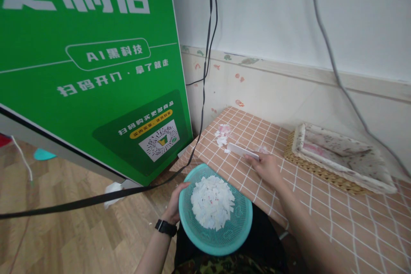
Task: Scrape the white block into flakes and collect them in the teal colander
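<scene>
My left hand [174, 204] grips the left rim of a round teal plastic basket [241, 216], held below the table's edge. A heap of small torn white paper scraps [212, 202] lies in it. My right hand [265, 166] is closed on one end of a thin, flat white card-like piece [238, 150], held just over the tabletop; whether it touches the cloth I cannot tell. Beyond its far end lies a small pile of white and pinkish paper scraps [222, 133]. A few more pale bits [262, 149] are on the cloth behind my right hand.
The table has a brown checked cloth [321, 205]. A lined wicker basket [324, 175] stands on it at right, against the wall. A green cabinet [96, 124] rises at left. A black strap [122, 197] hangs across in front of it. White litter [114, 195] lies on the wooden floor.
</scene>
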`<state>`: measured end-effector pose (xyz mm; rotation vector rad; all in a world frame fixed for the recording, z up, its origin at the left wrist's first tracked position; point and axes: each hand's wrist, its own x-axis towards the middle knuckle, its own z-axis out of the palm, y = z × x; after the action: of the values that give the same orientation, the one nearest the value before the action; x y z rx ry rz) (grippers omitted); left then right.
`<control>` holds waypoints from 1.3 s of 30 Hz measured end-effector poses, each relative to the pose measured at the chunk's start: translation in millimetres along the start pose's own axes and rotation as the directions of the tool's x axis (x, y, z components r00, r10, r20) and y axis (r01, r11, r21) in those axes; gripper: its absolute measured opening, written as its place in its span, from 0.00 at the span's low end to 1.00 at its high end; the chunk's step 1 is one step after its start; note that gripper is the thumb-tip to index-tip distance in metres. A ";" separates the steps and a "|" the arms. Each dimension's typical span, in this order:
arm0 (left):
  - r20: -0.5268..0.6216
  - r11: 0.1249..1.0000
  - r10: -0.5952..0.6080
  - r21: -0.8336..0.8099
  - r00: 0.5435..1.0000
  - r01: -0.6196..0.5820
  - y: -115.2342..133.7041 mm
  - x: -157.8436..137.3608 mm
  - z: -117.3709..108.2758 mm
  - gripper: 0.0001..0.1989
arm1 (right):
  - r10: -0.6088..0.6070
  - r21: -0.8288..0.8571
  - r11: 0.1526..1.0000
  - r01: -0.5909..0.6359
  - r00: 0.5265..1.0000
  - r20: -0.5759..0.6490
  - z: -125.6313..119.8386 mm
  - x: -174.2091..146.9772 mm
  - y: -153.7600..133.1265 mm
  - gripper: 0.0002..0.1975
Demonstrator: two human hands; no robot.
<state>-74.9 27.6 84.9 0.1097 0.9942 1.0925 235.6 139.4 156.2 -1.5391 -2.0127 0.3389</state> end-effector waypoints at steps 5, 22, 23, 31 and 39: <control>0.003 1.000 0.000 -0.013 1.000 0.001 1.0 -1.3 2.3 0.08 | -0.029 0.042 0.999 0.029 1.000 0.005 1.1 1.8 -0.1 0.19; -0.012 1.000 0.003 0.005 1.000 -0.003 0.1 -0.4 2.7 0.09 | -0.046 0.201 0.979 0.016 0.988 0.147 3.5 -14.4 -7.6 0.19; -0.010 1.000 0.003 0.004 1.000 -0.003 0.1 -0.2 2.4 0.09 | -0.050 0.205 0.979 0.018 0.987 0.151 3.7 -15.8 -8.6 0.19; 0.002 0.999 0.036 -0.001 0.999 -0.036 -1.1 3.7 -2.0 0.08 | -0.056 0.241 0.970 0.011 0.982 0.182 0.3 -21.2 -15.6 0.19; -0.006 1.000 0.018 0.006 1.000 -0.018 0.0 -0.1 2.3 0.09 | 0.036 0.253 0.964 -0.083 0.982 0.184 3.2 -30.0 -17.1 0.19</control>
<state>-73.2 28.4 86.3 0.1204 1.0032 1.1070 225.2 106.4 154.0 -1.4480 -1.9632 0.7584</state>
